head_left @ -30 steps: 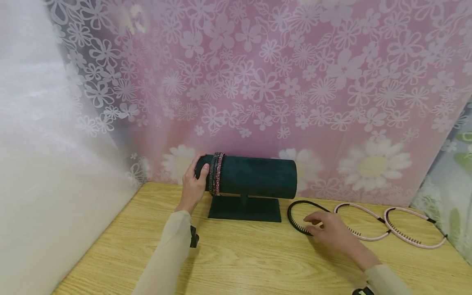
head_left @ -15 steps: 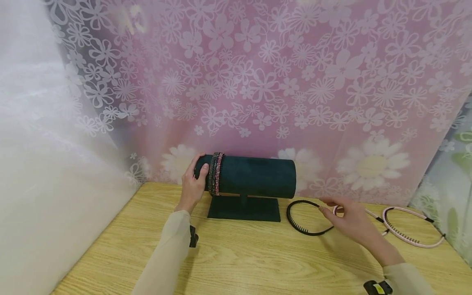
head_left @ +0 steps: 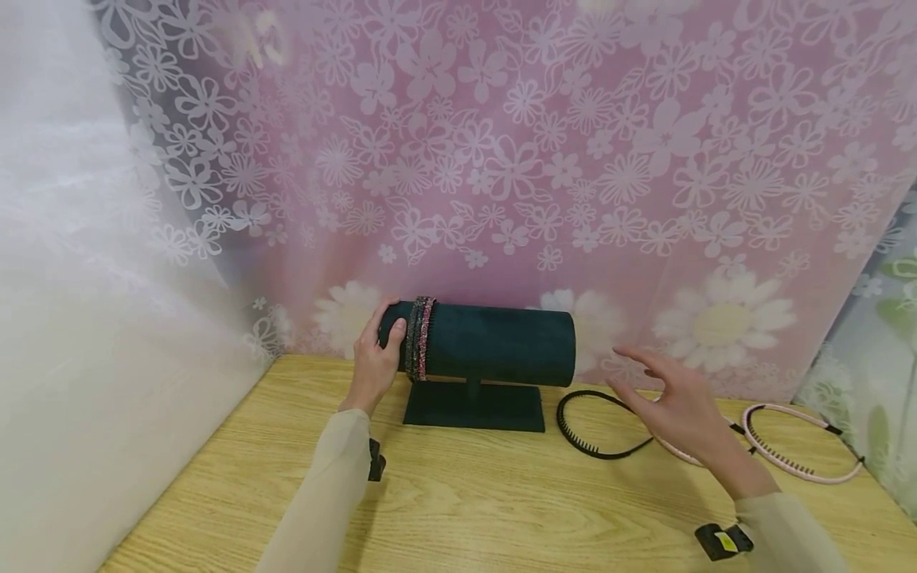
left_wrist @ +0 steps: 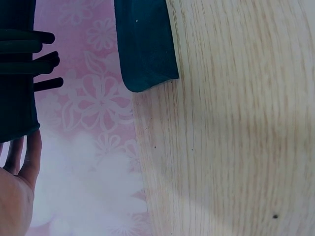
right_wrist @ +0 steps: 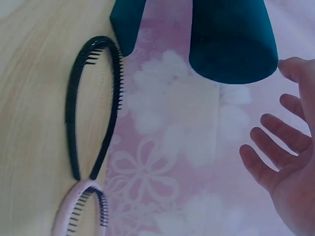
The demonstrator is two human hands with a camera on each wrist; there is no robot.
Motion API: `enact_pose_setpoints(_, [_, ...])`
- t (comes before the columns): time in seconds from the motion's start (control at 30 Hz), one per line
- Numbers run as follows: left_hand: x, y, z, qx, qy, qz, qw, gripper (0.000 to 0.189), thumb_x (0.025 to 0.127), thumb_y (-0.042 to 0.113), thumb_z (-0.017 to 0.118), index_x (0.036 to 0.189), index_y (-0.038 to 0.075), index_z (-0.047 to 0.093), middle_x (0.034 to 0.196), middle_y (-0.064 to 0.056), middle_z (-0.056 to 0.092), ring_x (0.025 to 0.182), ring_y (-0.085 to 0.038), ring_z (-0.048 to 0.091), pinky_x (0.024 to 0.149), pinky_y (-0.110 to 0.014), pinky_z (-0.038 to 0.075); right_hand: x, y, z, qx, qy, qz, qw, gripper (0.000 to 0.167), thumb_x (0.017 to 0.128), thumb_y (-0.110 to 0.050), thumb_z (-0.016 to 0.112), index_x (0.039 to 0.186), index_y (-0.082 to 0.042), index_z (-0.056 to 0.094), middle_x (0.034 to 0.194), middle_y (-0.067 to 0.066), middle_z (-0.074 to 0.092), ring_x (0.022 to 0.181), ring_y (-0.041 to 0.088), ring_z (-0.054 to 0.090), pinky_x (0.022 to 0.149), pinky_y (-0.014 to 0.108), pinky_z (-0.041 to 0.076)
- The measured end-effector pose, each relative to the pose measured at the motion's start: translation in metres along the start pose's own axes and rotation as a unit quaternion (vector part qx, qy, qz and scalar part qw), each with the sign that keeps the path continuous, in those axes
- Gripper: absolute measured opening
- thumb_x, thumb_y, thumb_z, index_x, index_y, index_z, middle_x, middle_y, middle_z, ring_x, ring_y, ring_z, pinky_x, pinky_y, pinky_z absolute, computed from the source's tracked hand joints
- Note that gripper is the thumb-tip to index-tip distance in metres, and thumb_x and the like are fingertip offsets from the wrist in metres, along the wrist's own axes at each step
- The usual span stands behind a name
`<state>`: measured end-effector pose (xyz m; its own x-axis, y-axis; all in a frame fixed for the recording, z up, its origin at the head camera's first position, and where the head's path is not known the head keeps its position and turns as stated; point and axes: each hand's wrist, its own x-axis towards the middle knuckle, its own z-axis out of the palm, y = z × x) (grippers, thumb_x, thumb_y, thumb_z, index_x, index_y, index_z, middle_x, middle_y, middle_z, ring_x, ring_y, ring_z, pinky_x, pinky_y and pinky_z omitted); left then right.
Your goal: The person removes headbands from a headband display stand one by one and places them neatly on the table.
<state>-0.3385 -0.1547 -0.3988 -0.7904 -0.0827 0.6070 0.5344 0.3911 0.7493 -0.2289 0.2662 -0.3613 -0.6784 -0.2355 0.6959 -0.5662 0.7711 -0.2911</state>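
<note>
A dark green, cloth-covered headband stand [head_left: 501,344] has a horizontal cylinder over a flat rectangular base [head_left: 476,406]. My left hand [head_left: 376,362] grips the cylinder's left end, thumb in front and fingers over the top. Just right of that thumb, a dark glittery headband [head_left: 411,342] and a pink glittery headband [head_left: 425,342] sit side by side around the cylinder. My right hand [head_left: 680,410] is raised off the table with fingers spread, holding nothing. Beneath it lies a black toothed headband [right_wrist: 71,108], left of a pink headband [head_left: 677,454] that the hand partly covers.
A second light pink headband [head_left: 831,480] lies at the far right of the wooden table [head_left: 487,501]. Behind the stand hangs a pink floral curtain [head_left: 466,199]. A white sheet [head_left: 129,358] borders the left side.
My right hand has moved right and up, away from the black headband, and its fingers have spread. My left hand and the stand stay in place.
</note>
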Motion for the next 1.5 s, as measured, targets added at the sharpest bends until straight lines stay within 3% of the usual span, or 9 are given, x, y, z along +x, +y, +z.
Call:
enact_pose_setpoints(0.17, [0.000,0.000,0.000,-0.004,0.001,0.002,1.0000,0.048,0.105,0.045,0.052,0.150,0.027,0.050,0.154,0.004,0.051,0.127,-0.027,0.060,0.105,-0.055,0.049,0.012,-0.009,0.001,0.003,0.014,-0.019,0.9997,0.056,0.083,-0.014,0.084,0.136,-0.017,0.066,0.133,0.011,0.069,0.116,0.030,0.066,0.092,0.012,0.043])
enact_pose_setpoints(0.3, [0.001,-0.001,0.000,-0.006,0.006,0.010,0.9999,0.047,0.105,0.044,0.052,0.149,0.025,0.051,0.153,0.004,0.052,0.129,-0.026,0.059,0.106,-0.054,0.048,0.022,-0.016,0.000,0.017,0.004,-0.011,0.9998,0.058,0.084,-0.018,0.084,0.139,-0.020,0.064,0.139,0.011,0.065,0.128,0.033,0.060,0.102,0.038,0.050])
enact_pose_setpoints(0.37, [0.001,-0.001,0.000,-0.004,0.010,0.012,0.9999,0.047,0.105,0.043,0.053,0.149,0.025,0.052,0.153,0.004,0.053,0.129,-0.025,0.059,0.106,-0.053,0.048,0.026,-0.020,0.001,0.030,0.000,-0.010,0.9995,0.059,0.084,-0.018,0.084,0.139,-0.020,0.064,0.140,0.011,0.064,0.129,0.036,0.059,0.100,0.054,0.049])
enact_pose_setpoints(0.43, [0.001,-0.001,0.001,0.000,0.012,0.011,0.9999,0.047,0.105,0.044,0.053,0.148,0.025,0.052,0.152,0.004,0.054,0.130,-0.024,0.058,0.107,-0.052,0.047,0.030,-0.023,0.001,0.042,-0.002,-0.013,0.9990,0.060,0.083,-0.018,0.085,0.139,-0.020,0.064,0.141,0.013,0.063,0.130,0.038,0.058,0.099,0.061,0.048])
enact_pose_setpoints(0.73, [0.000,0.000,-0.001,0.000,0.003,0.006,1.0000,0.049,0.105,0.047,0.051,0.150,0.026,0.050,0.155,0.003,0.051,0.135,-0.024,0.055,0.109,-0.056,0.045,0.046,-0.033,0.007,0.054,-0.023,-0.005,0.9983,0.062,0.084,-0.024,0.085,0.141,-0.020,0.062,0.147,0.012,0.059,0.136,0.037,0.055,0.104,0.062,0.047])
enact_pose_setpoints(0.93, [0.001,-0.001,0.000,0.001,0.002,0.004,1.0000,0.050,0.105,0.048,0.051,0.150,0.026,0.050,0.157,-0.001,0.050,0.137,-0.025,0.053,0.111,-0.057,0.044,0.057,-0.038,0.011,0.052,-0.025,-0.024,0.9980,0.061,0.084,-0.024,0.085,0.141,-0.017,0.063,0.146,0.014,0.059,0.134,0.037,0.056,0.103,0.062,0.048])
enact_pose_setpoints(1.33, [0.001,-0.002,0.000,-0.003,0.004,0.003,1.0000,0.049,0.105,0.046,0.052,0.150,0.027,0.050,0.155,0.005,0.051,0.134,-0.024,0.056,0.108,-0.055,0.046,0.078,-0.046,0.026,0.055,-0.026,-0.057,0.9965,0.062,0.084,-0.024,0.084,0.141,-0.013,0.062,0.144,0.015,0.060,0.134,0.037,0.054,0.109,0.063,0.042])
enact_pose_setpoints(1.5, [0.001,-0.003,0.000,-0.006,0.004,0.003,1.0000,0.049,0.106,0.046,0.051,0.150,0.026,0.050,0.155,0.004,0.050,0.134,-0.024,0.056,0.109,-0.055,0.046,0.085,-0.052,0.032,0.052,-0.042,-0.048,0.9966,0.059,0.087,-0.029,0.082,0.140,-0.013,0.062,0.145,0.015,0.059,0.137,0.037,0.053,0.110,0.065,0.040])
